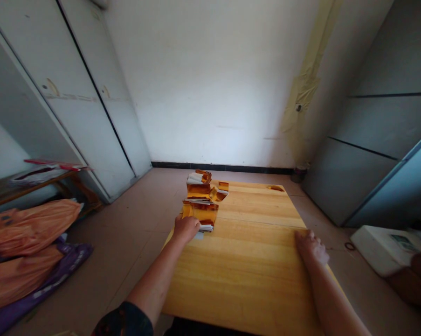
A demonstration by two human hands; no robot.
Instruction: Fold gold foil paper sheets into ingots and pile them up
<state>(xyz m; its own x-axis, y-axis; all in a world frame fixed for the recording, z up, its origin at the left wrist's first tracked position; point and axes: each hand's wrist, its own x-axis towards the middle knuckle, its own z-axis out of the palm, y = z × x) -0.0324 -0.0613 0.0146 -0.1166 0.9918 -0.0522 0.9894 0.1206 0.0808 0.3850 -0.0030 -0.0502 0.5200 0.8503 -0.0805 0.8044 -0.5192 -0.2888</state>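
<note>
Folded sheets of shiny gold paper (205, 212) with white backing lie in a stack at the left side of the wooden table (248, 261). My left hand (187, 227) is closed on the near left corner of this stack, its fingers curled over the paper. Behind it sit more gold paper pieces (198, 190), with a curled bundle (199, 177) at the far corner and a loose folded piece (220, 192) beside them. Across the table, my right hand (313, 248) straddles the right edge, thumb on top and fingers curled around it.
A dark gold scrap (275, 188) lies at the table's far right corner. Grey cabinets (87, 93) stand left, a grey refrigerator (367, 140) right. Orange and purple sacks (31, 247) lie at lower left. A white foam box (385, 249) is on the right floor.
</note>
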